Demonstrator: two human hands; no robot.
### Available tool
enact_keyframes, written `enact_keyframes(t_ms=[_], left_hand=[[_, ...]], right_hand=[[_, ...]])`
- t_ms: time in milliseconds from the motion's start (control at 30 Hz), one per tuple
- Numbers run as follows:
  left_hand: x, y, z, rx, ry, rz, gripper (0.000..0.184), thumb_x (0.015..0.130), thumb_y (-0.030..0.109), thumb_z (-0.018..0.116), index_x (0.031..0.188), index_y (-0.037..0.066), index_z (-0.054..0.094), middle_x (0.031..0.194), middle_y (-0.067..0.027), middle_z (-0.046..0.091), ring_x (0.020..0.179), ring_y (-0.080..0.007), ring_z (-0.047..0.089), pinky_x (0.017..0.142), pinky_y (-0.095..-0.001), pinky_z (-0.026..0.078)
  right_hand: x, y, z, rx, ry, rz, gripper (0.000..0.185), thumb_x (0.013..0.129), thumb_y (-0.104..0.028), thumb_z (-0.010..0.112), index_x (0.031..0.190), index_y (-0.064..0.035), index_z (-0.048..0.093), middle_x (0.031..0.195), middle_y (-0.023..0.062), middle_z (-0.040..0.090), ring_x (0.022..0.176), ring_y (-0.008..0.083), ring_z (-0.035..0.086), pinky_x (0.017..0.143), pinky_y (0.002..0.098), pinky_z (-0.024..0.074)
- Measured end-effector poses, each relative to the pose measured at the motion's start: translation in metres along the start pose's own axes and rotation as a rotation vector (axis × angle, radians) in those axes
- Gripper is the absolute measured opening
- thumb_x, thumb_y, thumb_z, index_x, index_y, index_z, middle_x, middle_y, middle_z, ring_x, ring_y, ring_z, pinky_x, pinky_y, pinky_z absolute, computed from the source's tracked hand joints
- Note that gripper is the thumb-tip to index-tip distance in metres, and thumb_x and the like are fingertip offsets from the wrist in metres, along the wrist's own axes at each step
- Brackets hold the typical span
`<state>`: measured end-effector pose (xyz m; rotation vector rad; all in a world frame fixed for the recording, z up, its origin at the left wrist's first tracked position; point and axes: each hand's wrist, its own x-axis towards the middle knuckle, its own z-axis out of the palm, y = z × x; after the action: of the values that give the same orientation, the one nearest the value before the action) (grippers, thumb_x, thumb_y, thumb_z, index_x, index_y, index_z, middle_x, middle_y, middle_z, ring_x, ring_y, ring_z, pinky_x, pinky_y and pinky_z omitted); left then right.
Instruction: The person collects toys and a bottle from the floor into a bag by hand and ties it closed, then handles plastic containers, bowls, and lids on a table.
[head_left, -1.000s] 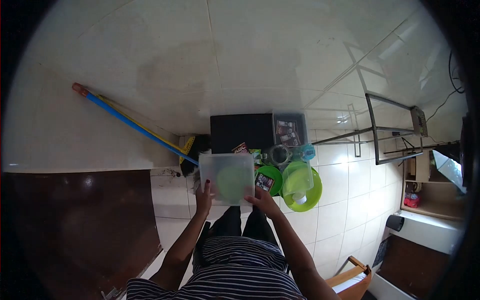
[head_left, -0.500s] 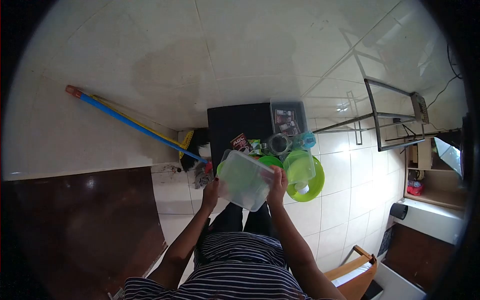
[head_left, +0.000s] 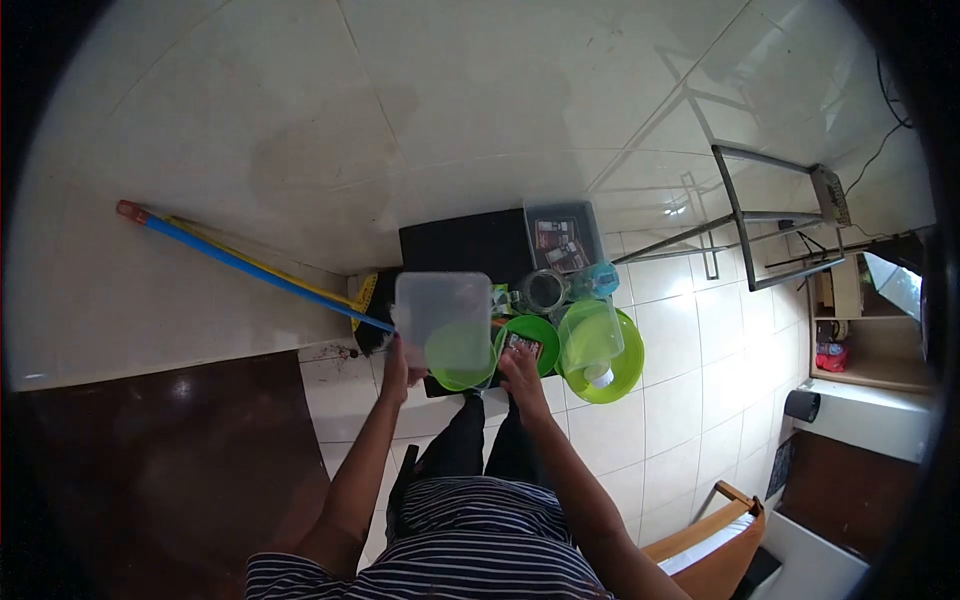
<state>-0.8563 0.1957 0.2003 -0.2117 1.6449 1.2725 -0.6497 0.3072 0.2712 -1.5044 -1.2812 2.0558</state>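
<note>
My left hand (head_left: 397, 370) grips the left edge of a translucent plastic container (head_left: 442, 310), held over the black table. A green round shape shows through its lower part. Just off the container's lower right corner, my right hand (head_left: 520, 376) has its fingers apart, over the edge of a green bowl (head_left: 543, 362) that has a small dark packet (head_left: 524, 345) in it. To the right lies a larger yellow-green basin (head_left: 628, 372) with a clear container and a white-capped item in it. A glass jar (head_left: 544, 291) and a teal bottle (head_left: 598, 281) are behind the bowls.
The black table (head_left: 460, 243) stands against the tiled wall, with a grey bin (head_left: 590, 222) of packets at its back right. A blue-handled broom (head_left: 250, 268) leans at left. On the right are a metal frame (head_left: 745, 215) and an orange chair (head_left: 720, 560).
The container has turned from tilted to upright and moved left and up. My right hand has come off its right side and opened. The green bowl with the packet is more exposed.
</note>
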Motion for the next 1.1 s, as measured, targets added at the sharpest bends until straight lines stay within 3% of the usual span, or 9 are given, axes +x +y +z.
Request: enact_keyframes(t_ms=[67,333,367,600,800,900,967,1067,1100], left_hand=[[0.038,0.012,0.001,0.080,0.061,-0.091,0.060,0.077,0.060,0.051,0.087,0.001,0.056,0.067,-0.0088,0.057,0.055,-0.0146,0.057,0.049,-0.0245,0.049],[0.167,0.022,0.040,-0.108,0.010,-0.045,0.043,0.076,0.043,0.064,0.071,0.001,0.055,0.061,-0.0081,0.055,0.050,-0.0154,0.054,0.050,-0.0270,0.051],[0.184,0.015,0.045,-0.135,0.008,-0.028,0.039,0.076,0.037,0.066,0.069,0.001,0.055,0.061,-0.0075,0.055,0.050,-0.0153,0.054,0.050,-0.0268,0.051],[0.210,-0.010,0.098,-0.256,-0.280,0.040,0.031,0.076,0.023,0.069,0.079,-0.004,0.054,0.062,-0.0062,0.055,0.054,-0.0143,0.056,0.051,-0.0229,0.051],[0.161,0.005,0.119,-0.250,0.287,-0.007,0.030,0.081,0.019,0.062,0.100,-0.003,0.056,0.090,-0.0135,0.056,0.084,-0.0219,0.056,0.072,-0.0312,0.048],[0.135,-0.005,0.092,-0.035,0.153,0.308,0.044,0.080,0.020,0.062,0.117,0.000,0.049,0.109,-0.0170,0.051,0.096,-0.0247,0.054,0.080,-0.0340,0.044],[0.124,-0.017,0.064,0.626,0.076,0.600,0.051,0.077,0.021,0.065,0.120,0.003,0.045,0.118,-0.0169,0.046,0.104,-0.0276,0.050,0.088,-0.0370,0.039],[0.113,-0.065,0.032,0.674,0.041,0.783,0.058,0.071,0.012,0.065,0.123,0.006,0.041,0.120,-0.0194,0.044,0.100,-0.0338,0.051,0.086,-0.0398,0.040],[0.089,-0.063,0.031,0.901,0.268,0.912,0.061,0.068,0.015,0.068,0.122,0.006,0.042,0.120,-0.0199,0.044,0.103,-0.0333,0.049,0.087,-0.0392,0.039]], right_hand=[[-0.005,0.011,-0.005,0.042,-0.013,0.031,0.052,0.086,-0.036,0.053,0.127,-0.0086,0.035,0.118,0.0076,0.046,0.102,0.0151,0.049,0.081,0.0315,0.0404],[-0.019,0.029,-0.054,0.013,-0.007,0.065,0.036,0.084,-0.030,0.058,0.108,-0.0037,0.053,0.088,0.0042,0.058,0.079,0.0105,0.052,0.067,0.0232,0.0409],[-0.022,0.025,-0.059,0.009,-0.002,0.131,0.032,0.086,-0.027,0.055,0.110,-0.0052,0.054,0.102,0.0040,0.056,0.091,0.0117,0.053,0.076,0.0258,0.0429],[-0.021,0.041,-0.080,-0.009,0.061,0.207,0.029,0.087,-0.026,0.055,0.107,-0.0055,0.055,0.104,0.0027,0.056,0.090,0.0110,0.053,0.075,0.0243,0.0428],[0.000,0.056,-0.084,0.004,0.030,0.066,0.028,0.084,-0.023,0.060,0.105,-0.0050,0.055,0.090,0.0041,0.059,0.078,0.0109,0.055,0.067,0.0234,0.0424],[0.017,0.070,-0.090,-0.204,0.052,-0.009,0.023,0.084,-0.015,0.058,0.103,-0.0026,0.055,0.098,0.0048,0.059,0.084,0.0137,0.057,0.072,0.0253,0.0458],[0.035,0.093,-0.106,-0.533,0.090,-0.235,0.026,0.079,-0.009,0.062,0.103,-0.0013,0.055,0.095,0.0084,0.060,0.081,0.0171,0.060,0.070,0.0270,0.0474],[0.047,0.076,-0.131,-0.560,0.535,-0.339,0.017,0.078,-0.009,0.060,0.093,-0.0010,0.055,0.087,0.0088,0.061,0.077,0.0173,0.061,0.059,0.0260,0.0486],[0.049,0.067,-0.134,-0.562,0.537,-0.328,0.017,0.078,-0.009,0.060,0.093,-0.0010,0.055,0.087,0.0088,0.061,0.077,0.0173,0.061,0.059,0.0260,0.0486]])
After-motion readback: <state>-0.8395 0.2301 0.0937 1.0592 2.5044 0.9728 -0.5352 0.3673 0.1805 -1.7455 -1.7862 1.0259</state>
